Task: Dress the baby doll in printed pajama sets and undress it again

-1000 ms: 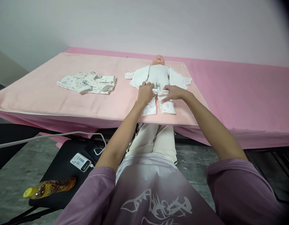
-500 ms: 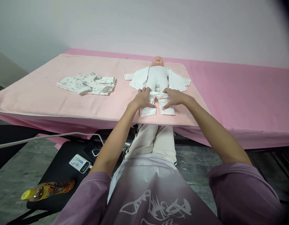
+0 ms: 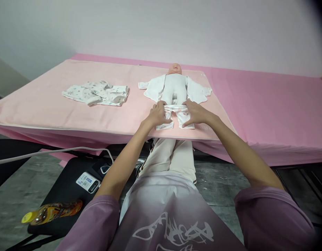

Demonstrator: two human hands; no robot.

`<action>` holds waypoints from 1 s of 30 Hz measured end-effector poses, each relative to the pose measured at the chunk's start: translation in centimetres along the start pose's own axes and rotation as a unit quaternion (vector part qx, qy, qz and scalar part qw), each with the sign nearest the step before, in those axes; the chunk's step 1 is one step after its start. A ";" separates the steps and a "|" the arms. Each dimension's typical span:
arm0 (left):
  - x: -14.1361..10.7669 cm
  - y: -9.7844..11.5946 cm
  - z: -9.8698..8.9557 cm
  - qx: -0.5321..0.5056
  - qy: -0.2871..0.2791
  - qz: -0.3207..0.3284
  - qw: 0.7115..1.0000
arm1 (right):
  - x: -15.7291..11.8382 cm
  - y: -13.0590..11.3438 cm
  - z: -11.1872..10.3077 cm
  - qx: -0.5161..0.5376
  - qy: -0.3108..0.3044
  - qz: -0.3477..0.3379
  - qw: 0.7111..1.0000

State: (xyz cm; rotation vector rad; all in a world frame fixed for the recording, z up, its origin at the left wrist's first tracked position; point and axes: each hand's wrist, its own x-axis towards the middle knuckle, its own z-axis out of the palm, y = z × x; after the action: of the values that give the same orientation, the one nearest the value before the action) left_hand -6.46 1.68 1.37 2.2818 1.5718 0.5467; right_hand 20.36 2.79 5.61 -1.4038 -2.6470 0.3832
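A bottle (image 3: 52, 212) lies on the chair (image 3: 63, 183); patterned clothes (image 3: 95, 93) lie on the peach mat (image 3: 46, 104). The left hand (image 3: 157, 114) grips the small trousers (image 3: 175, 108) at the feet of the doll (image 3: 174, 83), its legs not yet covered, feet hidden. The right hand (image 3: 197, 112) grips their other side, below the white top (image 3: 197, 90), spread unfastened.

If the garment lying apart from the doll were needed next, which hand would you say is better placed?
Probably the left hand: it is nearer the garment, while the right hand is across the pants from it. Both hands are on the pants.
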 end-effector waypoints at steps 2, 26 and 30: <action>-0.4 -0.2 -0.1 -0.001 -0.003 0.010 1.000 | 0.0 -0.1 0.0 0.007 -0.003 0.011 1.000; -3.9 1.0 0.0 0.071 0.103 0.043 0.991 | -3.7 -2.9 0.9 -0.039 0.111 -0.034 0.992; -5.6 2.1 -1.1 0.043 0.083 0.058 0.994 | -5.8 -4.7 1.4 -0.050 0.146 -0.020 0.988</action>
State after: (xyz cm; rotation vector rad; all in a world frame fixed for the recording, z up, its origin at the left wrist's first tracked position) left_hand -7.09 -4.20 2.54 2.4600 1.5725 0.7281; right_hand 19.62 -4.78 5.65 -1.3161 -2.4788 0.0357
